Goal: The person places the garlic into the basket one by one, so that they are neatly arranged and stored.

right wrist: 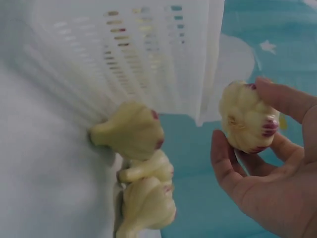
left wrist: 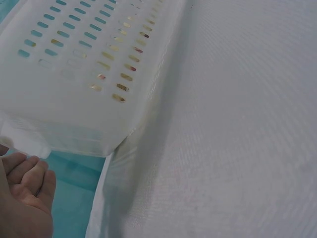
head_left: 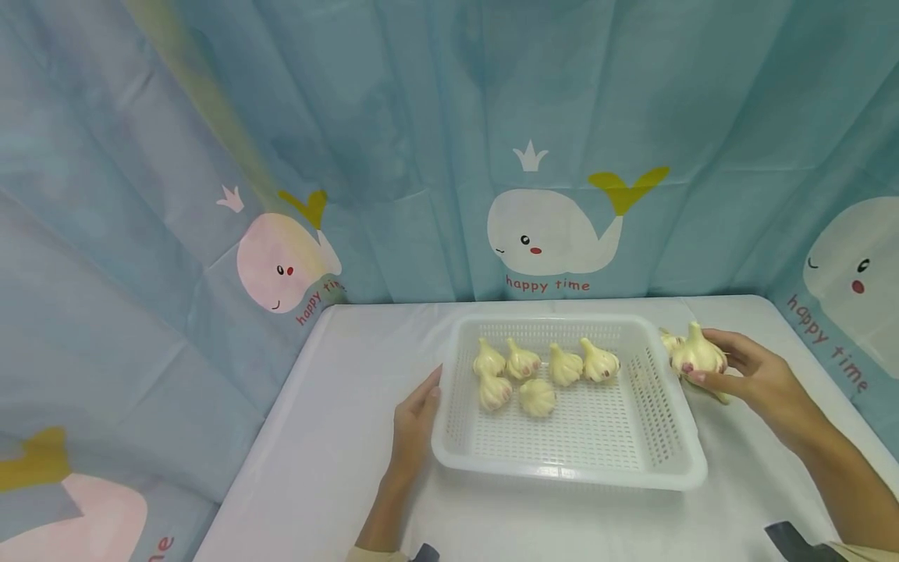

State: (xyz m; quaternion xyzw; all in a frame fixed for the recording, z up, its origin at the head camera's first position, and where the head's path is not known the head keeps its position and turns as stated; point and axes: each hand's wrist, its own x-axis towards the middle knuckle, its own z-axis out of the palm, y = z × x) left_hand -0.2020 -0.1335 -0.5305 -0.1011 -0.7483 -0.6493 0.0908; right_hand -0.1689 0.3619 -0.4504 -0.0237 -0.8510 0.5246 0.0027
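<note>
A white plastic basket (head_left: 562, 468) with slotted walls stands on the table, holding several garlic bulbs (head_left: 537, 399) towards its back and left. My left hand (head_left: 413, 425) is at the basket's left side, its fingertips right by the rim; the left wrist view shows its fingers (left wrist: 33, 176) loosely bent just beneath that rim. Beyond the basket's right side, my right hand (head_left: 755, 375) grips a garlic bulb (right wrist: 250, 116) between thumb and fingers, stem upright. Three more bulbs (right wrist: 133, 131) lie on the table beside the basket's right wall, mostly hidden in the head view.
A white cloth (head_left: 337, 437) covers the table. Blue curtains (head_left: 421, 156) printed with whales hang along the back and both sides, close to the table's edges.
</note>
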